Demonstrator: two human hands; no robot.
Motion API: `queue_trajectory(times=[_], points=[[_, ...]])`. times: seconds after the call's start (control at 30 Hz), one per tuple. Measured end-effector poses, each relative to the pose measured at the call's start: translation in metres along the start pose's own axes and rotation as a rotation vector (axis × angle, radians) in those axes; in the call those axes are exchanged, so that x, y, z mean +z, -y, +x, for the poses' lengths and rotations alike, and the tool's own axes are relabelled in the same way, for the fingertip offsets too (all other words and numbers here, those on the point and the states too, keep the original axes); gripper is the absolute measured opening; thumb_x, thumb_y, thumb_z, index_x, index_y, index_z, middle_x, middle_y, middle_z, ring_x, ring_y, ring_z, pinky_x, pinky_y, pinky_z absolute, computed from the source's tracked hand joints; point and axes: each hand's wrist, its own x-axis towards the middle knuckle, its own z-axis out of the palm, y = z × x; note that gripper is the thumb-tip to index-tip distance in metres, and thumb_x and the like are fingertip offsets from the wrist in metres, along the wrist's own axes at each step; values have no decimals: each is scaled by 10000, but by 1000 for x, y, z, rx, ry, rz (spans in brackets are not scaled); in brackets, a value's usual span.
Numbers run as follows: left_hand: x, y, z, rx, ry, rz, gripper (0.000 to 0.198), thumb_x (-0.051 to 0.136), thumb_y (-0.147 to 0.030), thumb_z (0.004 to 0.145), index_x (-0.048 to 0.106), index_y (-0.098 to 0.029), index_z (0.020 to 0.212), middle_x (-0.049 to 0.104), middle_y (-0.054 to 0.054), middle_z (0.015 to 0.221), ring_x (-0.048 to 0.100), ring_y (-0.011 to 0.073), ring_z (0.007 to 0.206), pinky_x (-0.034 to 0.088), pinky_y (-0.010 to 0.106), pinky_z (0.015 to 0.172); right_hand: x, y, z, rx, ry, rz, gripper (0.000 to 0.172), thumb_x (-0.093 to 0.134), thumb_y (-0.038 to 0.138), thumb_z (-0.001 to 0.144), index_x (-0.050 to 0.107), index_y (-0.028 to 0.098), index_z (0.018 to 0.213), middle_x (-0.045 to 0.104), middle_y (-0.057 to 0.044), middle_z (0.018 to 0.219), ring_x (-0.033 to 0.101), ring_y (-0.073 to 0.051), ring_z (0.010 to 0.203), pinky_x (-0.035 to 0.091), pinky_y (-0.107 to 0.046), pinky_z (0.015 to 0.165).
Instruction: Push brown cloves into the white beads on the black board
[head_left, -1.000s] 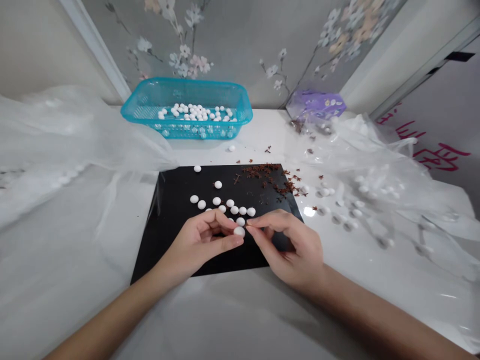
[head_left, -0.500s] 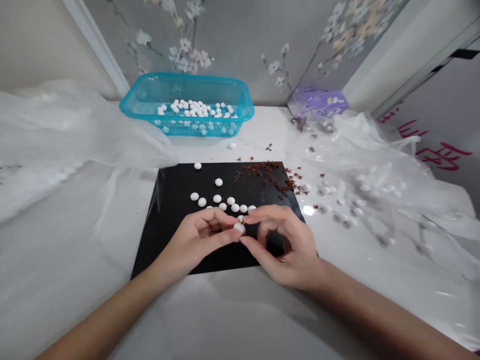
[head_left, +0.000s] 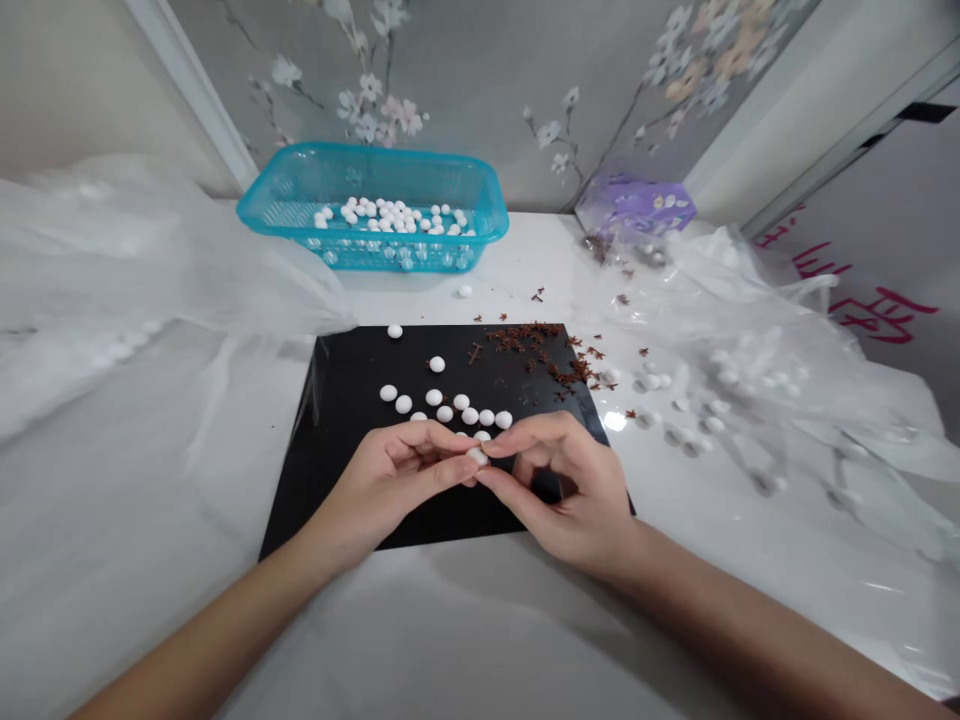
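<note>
Left hand [head_left: 394, 480] and right hand [head_left: 574, 490] are curled in, not spread, and meet over the near half of a black plastic sheet [head_left: 337, 420]. Both pinch one white round bead [head_left: 477, 456] between thumb and fingertips, and the fingers partly cover it. Cannot tell if the bead touches the sheet. More white beads [head_left: 454, 405] lie loose on the sheet just far of the hands, in a rough cluster, with a few set apart toward the far edge. Dark brown dried bits [head_left: 525, 338] are heaped at the sheet's far right corner and scattered onto the white table [head_left: 525, 265]. A turquoise plastic basket [head_left: 360, 147] stands on the far side, holding many white beads. A purple packet [head_left: 634, 205] sits far right. Crumpled clear plastic film [head_left: 750, 320] lies on the right with white beads under or among it, and more film [head_left: 150, 260] lies left.
</note>
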Motion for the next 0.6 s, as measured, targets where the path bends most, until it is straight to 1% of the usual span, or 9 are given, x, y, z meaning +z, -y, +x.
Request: queue_trajectory(times=[0.1, 0.23, 0.33, 0.4, 0.47, 0.5, 0.53, 0.6], points=[[-2, 1, 0, -5, -1, 15, 99, 696, -236, 729, 703, -184, 814, 698, 9, 755, 640, 103, 741, 499, 187, 729, -1, 0, 0, 8, 12, -23, 221, 610, 92, 774, 499, 213, 921, 642, 37, 737, 454, -31, 401, 369, -164, 379], [-2, -1, 0, -20, 5, 1, 77, 699, -230, 725, 699, -182, 786, 691, -8, 723, 632, 77, 704, 494, 151, 694, -1, -1, -1, -16, 15, -65, 199, 625, 114, 774, 514, 209, 908, 643, 35, 723, 453, -32, 398, 382, -168, 394], [0, -3, 1, -26, -5, -10, 62, 702, -225, 719, 685, -181, 761, 678, -26, 704, 628, 64, 683, 493, 136, 672, 0, -2, -2, -86, -18, -130, 214, 624, 99, 772, 528, 207, 930, 657, 21, 756, 441, -28, 390, 385, -168, 386], [2, -5, 1, -15, -18, 6, 66, 693, -237, 727, 668, -177, 741, 667, -29, 692, 625, 66, 678, 496, 142, 672, -2, -3, 0, -165, -12, -185, 241, 613, 79, 773, 532, 211, 957, 671, 3, 825, 474, -39, 428, 420, -176, 414], [3, -5, 0, 33, -44, 69, 88, 670, -255, 746, 643, -173, 729, 660, -25, 699, 625, 77, 686, 502, 164, 681, -7, -5, 4, -261, -4, -265, 240, 609, 76, 770, 545, 209, 959, 671, -22, 870, 563, -80, 561, 483, -206, 514], [2, -5, -1, 75, -64, 130, 94, 656, -261, 757, 630, -174, 731, 659, -20, 718, 626, 85, 696, 505, 179, 687, -11, -8, 7, -293, -23, -324, 218, 608, 80, 769, 557, 205, 940, 668, -35, 873, 593, -108, 645, 503, -232, 578], [1, -5, -2, 132, -85, 216, 91, 644, -262, 766, 619, -179, 740, 660, -17, 739, 626, 94, 706, 505, 195, 693, -16, -11, 11, -307, -64, -399, 181, 607, 88, 770, 572, 201, 907, 665, -44, 862, 606, -136, 718, 510, -263, 636], [-4, -6, -3, 298, -135, 460, 55, 630, -243, 771, 607, -194, 772, 656, -15, 780, 618, 110, 737, 497, 231, 722, -25, -19, 19, -251, -186, -588, 102, 598, 116, 781, 601, 198, 841, 659, -54, 834, 600, -181, 801, 497, -330, 723]])
